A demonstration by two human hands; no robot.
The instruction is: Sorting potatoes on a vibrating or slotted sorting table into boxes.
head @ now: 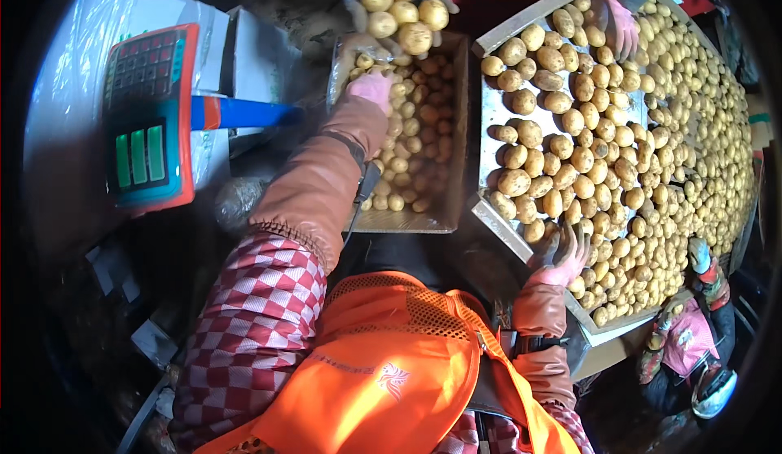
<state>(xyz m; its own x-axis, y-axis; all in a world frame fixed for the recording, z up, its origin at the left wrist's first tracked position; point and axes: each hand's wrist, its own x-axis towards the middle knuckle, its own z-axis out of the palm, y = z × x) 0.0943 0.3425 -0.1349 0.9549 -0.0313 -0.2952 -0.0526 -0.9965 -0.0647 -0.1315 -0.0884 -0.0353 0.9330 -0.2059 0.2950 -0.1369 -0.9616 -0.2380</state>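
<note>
My left hand [371,89], in a pink glove, reaches into a cardboard box [406,226] of potatoes [400,163]. It is at the box's upper left, beside a clear plastic liner [366,47]. Its fingertips are hidden, so I cannot tell whether it grips anything. My right hand [565,258], in a pink and grey glove, rests with fingers apart against potatoes [565,176] on the sorting table's near edge. Just above the box, a co-worker's grey-gloved hand [354,1] bears several potatoes [403,14].
At left, a scale display [149,124] with keypad stands on a blue post [244,113], near plastic-wrapped white boxes [211,44]. The table's raised wooden rim [504,228] lies right of the box. Another person's pink-gloved hand [623,26] is over the table; a further person [687,338] works lower right.
</note>
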